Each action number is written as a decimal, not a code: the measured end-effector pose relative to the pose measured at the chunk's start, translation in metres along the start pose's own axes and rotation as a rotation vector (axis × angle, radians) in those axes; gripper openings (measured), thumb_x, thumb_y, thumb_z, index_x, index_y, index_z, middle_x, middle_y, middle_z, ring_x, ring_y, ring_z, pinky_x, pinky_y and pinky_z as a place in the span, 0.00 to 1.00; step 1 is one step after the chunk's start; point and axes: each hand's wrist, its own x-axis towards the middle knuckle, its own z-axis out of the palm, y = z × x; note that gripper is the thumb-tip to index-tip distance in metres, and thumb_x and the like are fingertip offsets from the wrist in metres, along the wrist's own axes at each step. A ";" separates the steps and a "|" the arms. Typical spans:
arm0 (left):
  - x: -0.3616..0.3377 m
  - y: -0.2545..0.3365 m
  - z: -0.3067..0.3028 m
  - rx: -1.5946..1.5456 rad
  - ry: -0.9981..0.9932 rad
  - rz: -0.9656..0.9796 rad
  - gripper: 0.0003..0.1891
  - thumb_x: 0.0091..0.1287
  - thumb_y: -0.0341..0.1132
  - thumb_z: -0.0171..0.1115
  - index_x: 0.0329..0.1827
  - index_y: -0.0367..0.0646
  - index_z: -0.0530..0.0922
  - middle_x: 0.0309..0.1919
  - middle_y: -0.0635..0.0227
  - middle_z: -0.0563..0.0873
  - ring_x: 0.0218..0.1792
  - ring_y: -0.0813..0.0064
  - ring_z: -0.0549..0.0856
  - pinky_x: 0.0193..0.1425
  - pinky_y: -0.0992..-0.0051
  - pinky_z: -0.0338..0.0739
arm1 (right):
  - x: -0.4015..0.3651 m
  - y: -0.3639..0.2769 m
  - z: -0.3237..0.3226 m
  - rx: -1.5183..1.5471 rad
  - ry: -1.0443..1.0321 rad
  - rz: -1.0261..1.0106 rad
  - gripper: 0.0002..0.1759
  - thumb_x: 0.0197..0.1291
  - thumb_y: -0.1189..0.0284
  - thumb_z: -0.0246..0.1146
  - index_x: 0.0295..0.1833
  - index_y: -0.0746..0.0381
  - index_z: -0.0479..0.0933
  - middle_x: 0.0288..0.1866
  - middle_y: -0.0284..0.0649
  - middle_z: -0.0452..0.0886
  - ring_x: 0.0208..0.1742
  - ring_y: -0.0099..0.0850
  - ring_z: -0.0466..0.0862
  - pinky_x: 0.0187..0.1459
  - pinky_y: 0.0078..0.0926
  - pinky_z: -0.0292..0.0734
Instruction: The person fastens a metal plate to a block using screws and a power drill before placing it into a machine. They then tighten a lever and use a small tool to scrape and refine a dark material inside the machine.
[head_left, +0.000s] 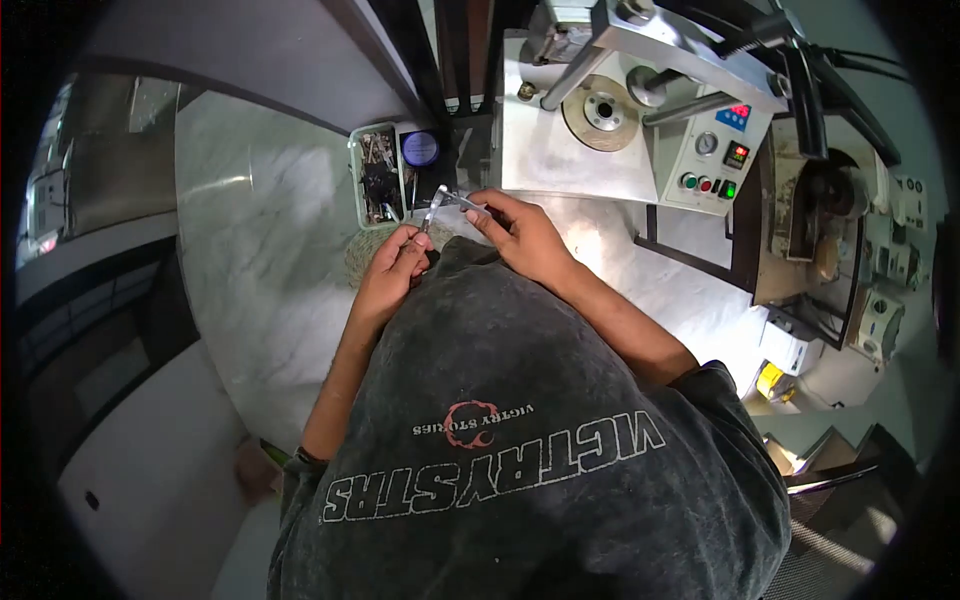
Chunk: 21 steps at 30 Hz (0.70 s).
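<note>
My left hand (397, 265) is closed, thumb and fingers pinching the lower end of a slim, shiny metal piece (434, 207) that points up and away. My right hand (515, 232) grips a thin grey metal tool (466, 203) between thumb and fingers. The tool's tip meets or lies very close to the top of the shiny piece; contact cannot be made out. Both items are too small to name exactly. The hands are held just beyond the front of the dark printed shirt (530, 370).
A pale tray (355, 180) full of small tools stands ahead, beside a blue-lidded round container (420, 148). To the right is a white machine (530, 165) with a round metal disc (603, 112), metal posts and a control panel (700, 170) with lit displays. A dark-framed bench (765, 230) stands farther right.
</note>
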 end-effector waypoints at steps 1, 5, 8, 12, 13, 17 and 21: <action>-0.002 -0.003 -0.001 -0.023 -0.004 -0.019 0.12 0.77 0.42 0.50 0.41 0.43 0.73 0.22 0.81 0.66 0.24 0.88 0.62 0.28 0.83 0.54 | 0.002 -0.005 0.000 -0.002 -0.090 0.033 0.15 0.70 0.66 0.58 0.54 0.65 0.77 0.41 0.44 0.81 0.39 0.33 0.80 0.41 0.27 0.74; -0.012 -0.013 -0.009 -0.133 -0.018 -0.054 0.11 0.77 0.41 0.50 0.42 0.43 0.73 0.22 0.81 0.65 0.24 0.88 0.61 0.28 0.83 0.54 | 0.007 0.015 0.019 -0.084 -0.164 -0.123 0.14 0.72 0.65 0.56 0.52 0.64 0.77 0.37 0.44 0.81 0.35 0.36 0.79 0.42 0.28 0.74; -0.019 -0.024 -0.017 -0.145 -0.032 -0.089 0.11 0.77 0.41 0.50 0.42 0.43 0.73 0.21 0.81 0.65 0.24 0.87 0.61 0.28 0.82 0.54 | 0.007 0.023 0.032 -0.097 -0.289 -0.044 0.18 0.72 0.60 0.53 0.50 0.65 0.76 0.45 0.52 0.82 0.46 0.52 0.81 0.46 0.41 0.75; -0.027 -0.030 -0.027 -0.147 0.003 -0.134 0.11 0.77 0.41 0.50 0.42 0.44 0.73 0.21 0.80 0.64 0.24 0.87 0.61 0.29 0.82 0.55 | 0.007 -0.007 0.038 -0.102 -0.431 0.179 0.17 0.73 0.61 0.52 0.48 0.66 0.75 0.45 0.53 0.80 0.47 0.52 0.80 0.47 0.40 0.74; -0.029 -0.028 -0.028 -0.167 -0.002 -0.147 0.11 0.77 0.42 0.50 0.42 0.45 0.73 0.21 0.80 0.64 0.24 0.87 0.62 0.29 0.82 0.55 | 0.008 -0.016 0.038 -0.128 -0.427 0.236 0.17 0.73 0.61 0.52 0.47 0.66 0.75 0.45 0.54 0.79 0.47 0.53 0.80 0.46 0.41 0.73; -0.029 -0.023 -0.032 -0.126 -0.013 -0.113 0.11 0.77 0.42 0.50 0.41 0.45 0.73 0.21 0.80 0.64 0.24 0.87 0.62 0.28 0.82 0.55 | 0.007 0.009 0.051 -0.148 -0.201 -0.025 0.16 0.74 0.62 0.50 0.48 0.66 0.73 0.40 0.55 0.78 0.43 0.54 0.79 0.44 0.45 0.72; -0.025 -0.017 -0.033 -0.122 -0.041 -0.116 0.11 0.77 0.43 0.51 0.41 0.46 0.72 0.22 0.81 0.65 0.24 0.88 0.62 0.28 0.84 0.55 | 0.007 0.011 0.051 -0.211 -0.015 -0.123 0.16 0.74 0.61 0.52 0.44 0.65 0.74 0.32 0.48 0.79 0.36 0.49 0.80 0.38 0.40 0.73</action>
